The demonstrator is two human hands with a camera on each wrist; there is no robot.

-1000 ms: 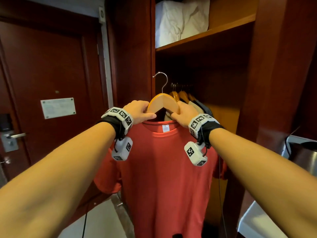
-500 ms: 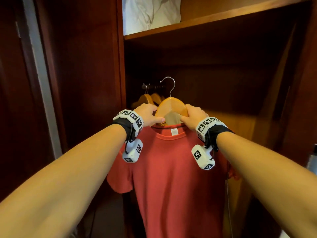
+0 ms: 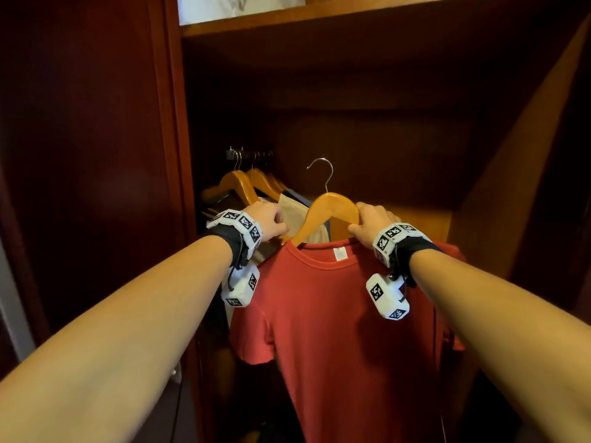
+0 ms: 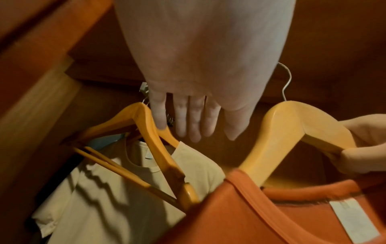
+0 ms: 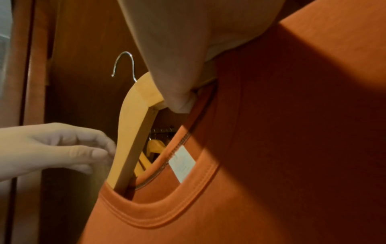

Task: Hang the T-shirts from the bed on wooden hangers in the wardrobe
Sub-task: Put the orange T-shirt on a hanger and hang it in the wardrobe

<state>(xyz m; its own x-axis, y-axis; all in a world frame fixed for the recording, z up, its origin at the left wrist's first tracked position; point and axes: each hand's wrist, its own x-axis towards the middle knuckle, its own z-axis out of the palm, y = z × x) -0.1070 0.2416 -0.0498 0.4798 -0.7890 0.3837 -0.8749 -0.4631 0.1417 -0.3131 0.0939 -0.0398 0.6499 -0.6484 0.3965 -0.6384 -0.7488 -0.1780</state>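
Note:
A red T-shirt [image 3: 335, 330] hangs on a wooden hanger [image 3: 329, 209] with a metal hook [image 3: 323, 171], held free in front of the wardrobe rail [image 3: 252, 153]. My right hand [image 3: 371, 222] grips the hanger's right arm, fingers curled round it [image 5: 179, 102]. My left hand [image 3: 271, 219] is off that hanger, its fingers [image 4: 196, 118] straight and reaching at the hanging wooden hangers [image 4: 146, 132]. One of those carries a cream T-shirt [image 4: 104, 189]. The little finger lies against that hanger's upper edge.
Several wooden hangers [image 3: 243, 187] hang at the rail's left end. A shelf [image 3: 351, 20] with white bedding [image 3: 240, 4] runs above. The wardrobe's left post [image 3: 172, 123] and slanted right wall [image 3: 511, 155] bound the opening.
My left hand has let go of the red T-shirt's hanger and moved left to the hanging hangers. The hanger has come further into the wardrobe, held by the right hand alone.

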